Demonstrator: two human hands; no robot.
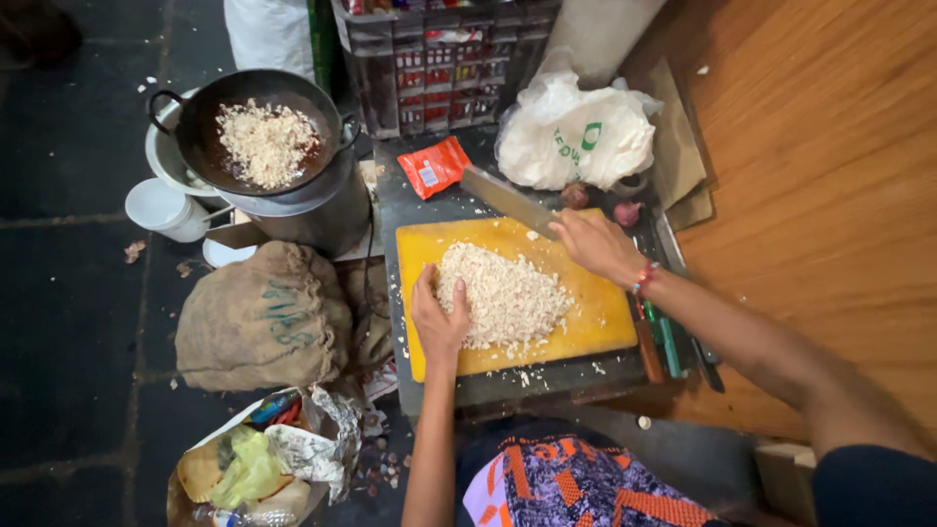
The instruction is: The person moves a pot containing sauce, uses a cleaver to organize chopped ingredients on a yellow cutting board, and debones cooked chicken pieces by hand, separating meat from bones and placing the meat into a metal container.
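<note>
A yellow cutting board [595, 327] lies on a dark metal counter and carries a pile of finely chopped pale food [503, 298]. My left hand [439, 317] rests cupped against the left side of the pile, fingers together on the chopped bits. My right hand [597, 244] grips the handle of a broad knife [506, 198], whose blade points up and left past the board's far edge. A beaded band circles my right wrist.
A black wok [210, 146] holding more chopped food sits on a steel pot at the left, beside a white cup [161, 207]. A burlap sack [265, 317], an orange packet [434, 166], a white plastic bag [576, 137], small onions and a wooden surface at right surround the counter.
</note>
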